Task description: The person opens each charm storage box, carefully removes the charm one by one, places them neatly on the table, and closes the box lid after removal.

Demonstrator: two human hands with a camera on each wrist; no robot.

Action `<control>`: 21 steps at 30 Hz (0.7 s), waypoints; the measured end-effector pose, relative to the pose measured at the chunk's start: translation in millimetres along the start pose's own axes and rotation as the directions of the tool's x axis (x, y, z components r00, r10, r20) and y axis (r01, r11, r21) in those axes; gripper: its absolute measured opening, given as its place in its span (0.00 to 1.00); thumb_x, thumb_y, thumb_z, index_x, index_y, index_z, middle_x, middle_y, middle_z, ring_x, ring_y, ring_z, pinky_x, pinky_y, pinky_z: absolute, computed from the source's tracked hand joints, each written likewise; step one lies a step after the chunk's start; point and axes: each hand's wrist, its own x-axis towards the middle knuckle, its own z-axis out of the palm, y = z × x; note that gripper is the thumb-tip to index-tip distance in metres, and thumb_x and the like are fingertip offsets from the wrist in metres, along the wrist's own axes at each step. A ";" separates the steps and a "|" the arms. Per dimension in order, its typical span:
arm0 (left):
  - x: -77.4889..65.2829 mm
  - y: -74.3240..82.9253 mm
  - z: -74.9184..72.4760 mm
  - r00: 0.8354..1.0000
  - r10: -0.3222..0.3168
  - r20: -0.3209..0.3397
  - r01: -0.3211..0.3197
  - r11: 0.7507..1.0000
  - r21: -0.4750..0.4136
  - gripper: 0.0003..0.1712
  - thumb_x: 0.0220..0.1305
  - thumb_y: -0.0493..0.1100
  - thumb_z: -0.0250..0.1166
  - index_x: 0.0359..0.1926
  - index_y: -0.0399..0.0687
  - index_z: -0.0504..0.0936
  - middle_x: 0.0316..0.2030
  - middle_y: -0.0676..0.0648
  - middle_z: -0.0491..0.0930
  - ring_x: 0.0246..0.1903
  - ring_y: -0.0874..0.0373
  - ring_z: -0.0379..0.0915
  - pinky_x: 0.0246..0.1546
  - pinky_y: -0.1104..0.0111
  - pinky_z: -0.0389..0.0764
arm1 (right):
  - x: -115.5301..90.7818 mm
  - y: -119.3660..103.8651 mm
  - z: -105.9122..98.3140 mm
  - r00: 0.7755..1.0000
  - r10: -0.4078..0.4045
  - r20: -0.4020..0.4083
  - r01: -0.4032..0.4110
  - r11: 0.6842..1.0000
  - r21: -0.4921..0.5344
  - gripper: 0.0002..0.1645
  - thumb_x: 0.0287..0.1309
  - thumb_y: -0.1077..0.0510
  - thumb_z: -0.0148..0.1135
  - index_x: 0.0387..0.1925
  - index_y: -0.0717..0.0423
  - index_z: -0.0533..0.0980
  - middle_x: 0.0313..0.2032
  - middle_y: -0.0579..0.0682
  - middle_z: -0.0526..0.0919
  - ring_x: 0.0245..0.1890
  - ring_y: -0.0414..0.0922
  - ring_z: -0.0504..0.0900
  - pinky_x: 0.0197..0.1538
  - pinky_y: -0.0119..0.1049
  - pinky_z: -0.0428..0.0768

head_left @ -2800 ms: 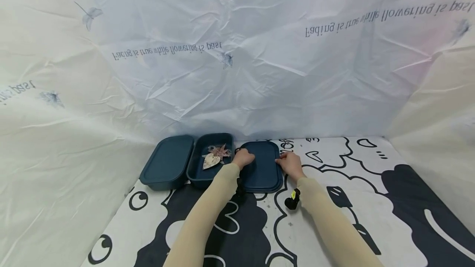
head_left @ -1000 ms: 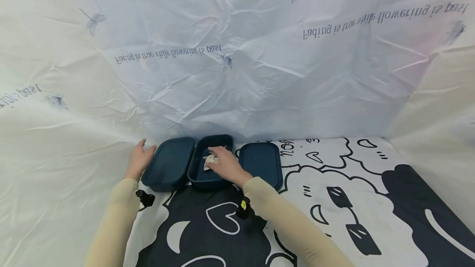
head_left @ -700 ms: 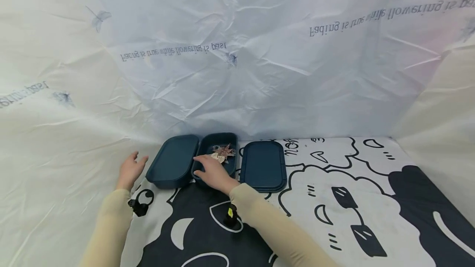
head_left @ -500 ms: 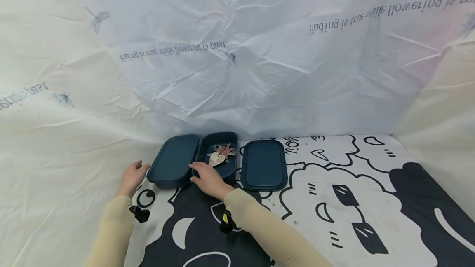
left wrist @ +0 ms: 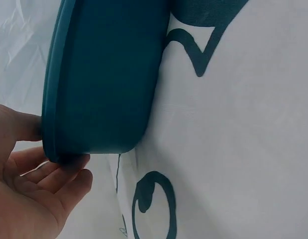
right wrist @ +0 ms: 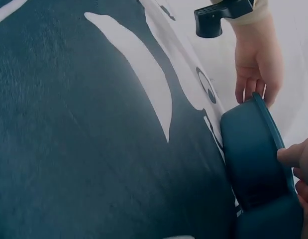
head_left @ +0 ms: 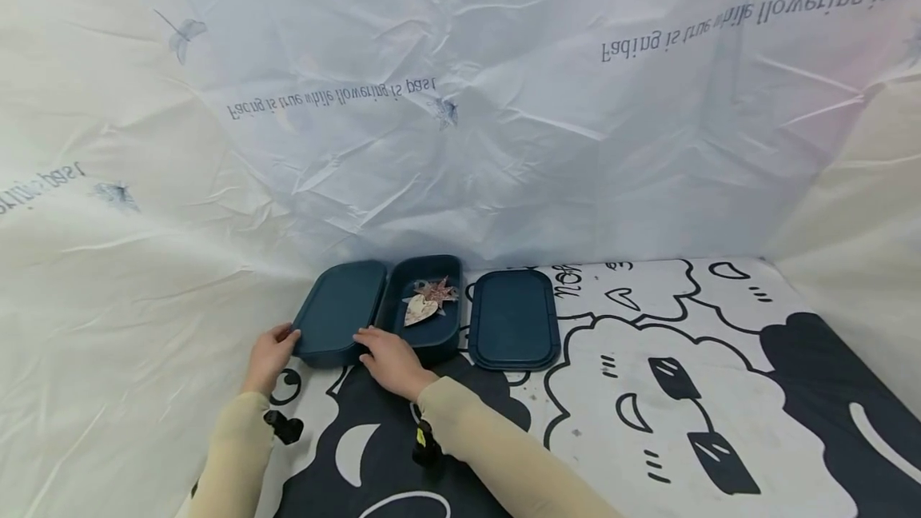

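Note:
A dark blue lidded box [head_left: 338,314] stands at the left of the row. My left hand [head_left: 271,356] grips the near left corner of its lid [left wrist: 50,84], thumb and fingers on either side of the rim. At the near right corner, my right hand [head_left: 392,362] pinches the rim of the same lid, seen in the right wrist view with its thumb [right wrist: 291,154] against the edge. Right beside it is an open dark blue box [head_left: 439,334] holding a cream heart-shaped piece [head_left: 420,310] and a pinkish star-like ornament [head_left: 437,291].
A loose dark blue lid [head_left: 514,320] lies flat on the cloth to the right of the open box. The black-and-white patterned cloth [head_left: 669,398] covers the table. A white printed sheet [head_left: 460,182] hangs behind and at the sides.
Both hands have moved from the loose lid at right to the left box. The right hand passed over the open box, and both now hold the left box's lid at its near corners.

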 end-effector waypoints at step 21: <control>-1.5 -1.0 -2.4 0.997 0.076 -0.004 -0.076 0.996 0.041 0.30 0.78 0.40 0.50 0.71 0.22 0.62 0.64 0.22 0.67 0.63 0.32 0.67 0.58 0.47 0.75 | 10.3 -2.2 10.1 1.000 -0.010 0.003 0.011 0.974 -0.224 0.24 0.72 0.59 0.60 0.67 0.49 0.75 0.69 0.47 0.71 0.67 0.41 0.72 0.60 0.29 0.76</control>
